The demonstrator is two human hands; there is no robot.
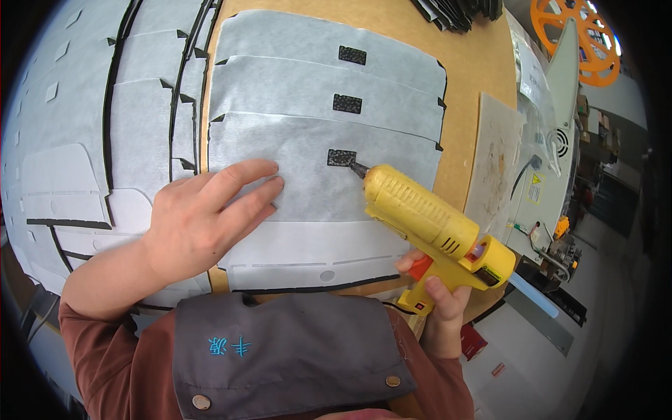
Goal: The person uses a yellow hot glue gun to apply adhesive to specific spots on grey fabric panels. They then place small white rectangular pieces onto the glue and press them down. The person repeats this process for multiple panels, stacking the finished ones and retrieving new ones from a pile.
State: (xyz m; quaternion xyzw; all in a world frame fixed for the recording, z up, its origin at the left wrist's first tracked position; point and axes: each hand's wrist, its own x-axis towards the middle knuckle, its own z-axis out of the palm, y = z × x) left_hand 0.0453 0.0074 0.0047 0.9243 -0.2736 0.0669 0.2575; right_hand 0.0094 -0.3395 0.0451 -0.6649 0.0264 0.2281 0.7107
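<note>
From my far seat, I see nearest to me the dark grey apron (287, 353). The right hand (448, 297) grasps the yellow glue gun (423, 213) by its handle, a finger at the red trigger. The left hand (199, 220) is holding nothing, its fingers loosely stretched over the nearest pale grey sheet (280, 199). There the gun's dark nozzle (359, 170) meets the right edge of a black patch (341, 158); contact I cannot confirm. Beyond, two similar patches (347, 104) make a row, and farther lie black pieces (458, 12) on the brown table (465, 77).
</note>
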